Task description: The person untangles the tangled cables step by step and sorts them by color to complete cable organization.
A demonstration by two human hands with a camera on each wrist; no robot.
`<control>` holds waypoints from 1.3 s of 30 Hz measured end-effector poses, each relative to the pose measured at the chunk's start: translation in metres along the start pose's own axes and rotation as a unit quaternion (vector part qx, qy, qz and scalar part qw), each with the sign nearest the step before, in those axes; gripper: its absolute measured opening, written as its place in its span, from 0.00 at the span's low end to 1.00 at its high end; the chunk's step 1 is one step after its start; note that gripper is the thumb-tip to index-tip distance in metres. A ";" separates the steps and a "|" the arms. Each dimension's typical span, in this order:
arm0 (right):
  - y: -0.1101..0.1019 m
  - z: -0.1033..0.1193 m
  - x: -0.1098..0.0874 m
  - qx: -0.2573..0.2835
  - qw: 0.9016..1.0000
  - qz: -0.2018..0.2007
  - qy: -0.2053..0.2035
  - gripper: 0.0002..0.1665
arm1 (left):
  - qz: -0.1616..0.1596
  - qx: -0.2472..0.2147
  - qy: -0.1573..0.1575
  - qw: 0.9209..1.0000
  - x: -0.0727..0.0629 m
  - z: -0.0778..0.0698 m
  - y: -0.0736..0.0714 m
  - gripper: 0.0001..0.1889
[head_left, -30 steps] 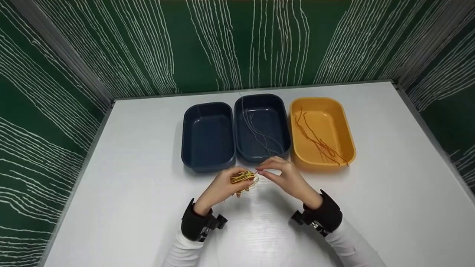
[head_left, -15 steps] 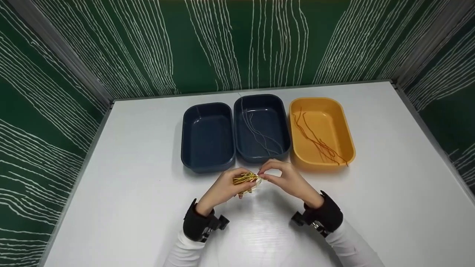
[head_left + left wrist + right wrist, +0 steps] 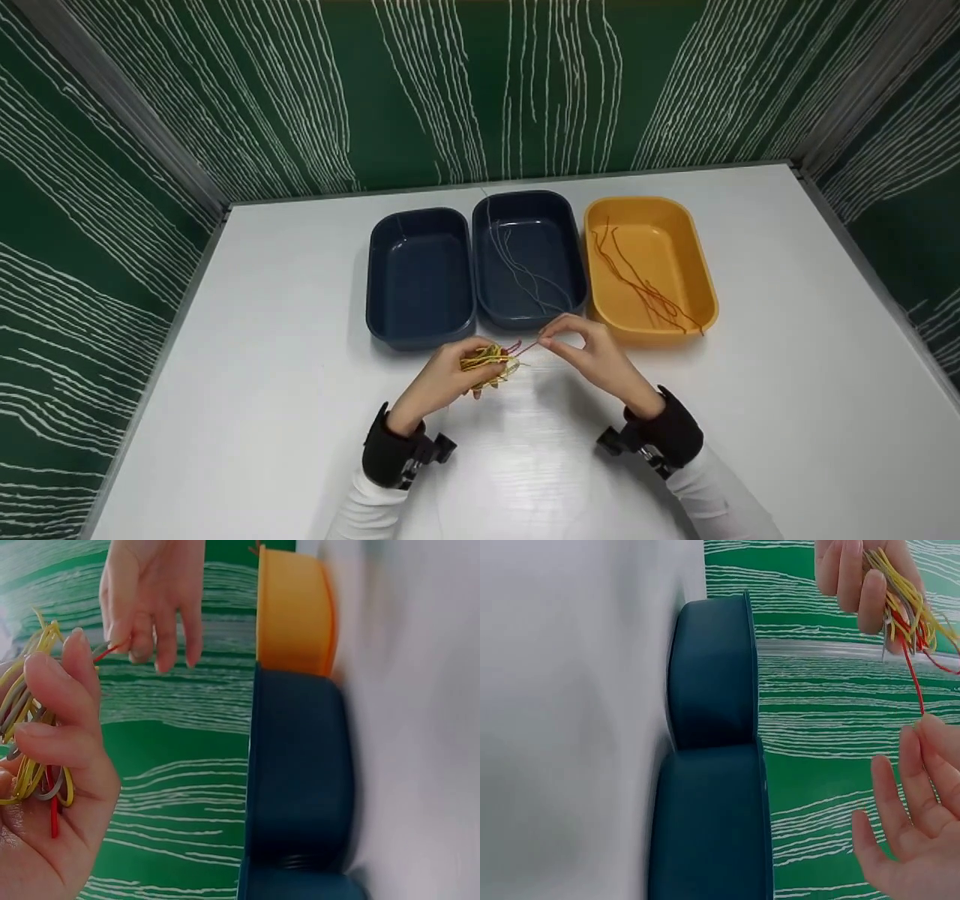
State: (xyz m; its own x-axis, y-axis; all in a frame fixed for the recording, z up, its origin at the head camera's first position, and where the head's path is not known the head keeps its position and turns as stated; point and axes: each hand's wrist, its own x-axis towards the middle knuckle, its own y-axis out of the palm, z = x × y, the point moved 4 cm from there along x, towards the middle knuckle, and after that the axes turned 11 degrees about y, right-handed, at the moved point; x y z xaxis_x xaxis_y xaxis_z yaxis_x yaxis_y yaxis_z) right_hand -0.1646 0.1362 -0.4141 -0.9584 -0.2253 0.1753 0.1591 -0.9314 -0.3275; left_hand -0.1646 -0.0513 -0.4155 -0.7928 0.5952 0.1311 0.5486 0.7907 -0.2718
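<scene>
My left hand point(image 3: 439, 379) grips a tangled bundle of strings point(image 3: 487, 367), mostly yellow with grey and red ones among them. In the left wrist view the fingers curl round the bundle point(image 3: 28, 772), and a short red end lies against the palm. Between thumb and forefinger, my right hand point(image 3: 600, 360) pinches the end of a red string point(image 3: 913, 679). That string runs taut from the bundle to the fingertips, with the other right-hand fingers spread loosely. Another red loop sticks out of the bundle.
Beyond the hands stand three trays in a row: a dark blue one point(image 3: 420, 289) at left, another dark blue one point(image 3: 547, 244) with thin grey strings point(image 3: 517, 266), and a yellow one point(image 3: 671, 262) with orange-red strings point(image 3: 641, 285). One grey string overhangs the back rim.
My right hand has drawn away to the right and slightly up, and a length of red string now shows between the hands. The left hand has shifted slightly left.
</scene>
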 end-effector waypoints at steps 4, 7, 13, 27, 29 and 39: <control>-0.008 -0.007 -0.001 0.010 0.999 -0.029 0.037 0.03 | -0.008 -0.002 -0.005 1.000 -0.003 0.001 -0.005 0.12; -0.013 -0.010 -0.002 0.019 0.998 -0.039 0.052 0.02 | -0.012 -0.003 -0.004 1.000 -0.004 0.001 -0.008 0.12; -0.022 -0.016 -0.005 0.048 0.995 -0.054 0.066 0.03 | -0.021 0.008 -0.003 1.000 -0.007 -0.001 -0.011 0.13; -0.038 -0.044 -0.007 0.063 0.989 -0.103 0.080 0.03 | -0.003 -0.008 0.017 1.000 -0.011 -0.006 -0.011 0.11; -0.041 -0.042 -0.008 0.052 0.989 -0.112 0.084 0.03 | -0.005 -0.015 0.019 1.000 -0.012 -0.006 -0.012 0.12; -0.049 -0.038 -0.009 0.015 0.986 -0.140 0.084 0.02 | -0.001 -0.044 0.028 0.999 -0.012 -0.008 -0.012 0.12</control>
State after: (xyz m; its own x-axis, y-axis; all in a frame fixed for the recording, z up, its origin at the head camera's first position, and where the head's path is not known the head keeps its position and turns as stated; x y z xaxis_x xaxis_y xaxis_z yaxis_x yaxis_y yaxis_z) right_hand -0.1733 0.1950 -0.4345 -0.9911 0.0905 0.0976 -0.1132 -0.9591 -0.2595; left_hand -0.1599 -0.0669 -0.4062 -0.7794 0.5986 0.1850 0.5703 0.8000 -0.1863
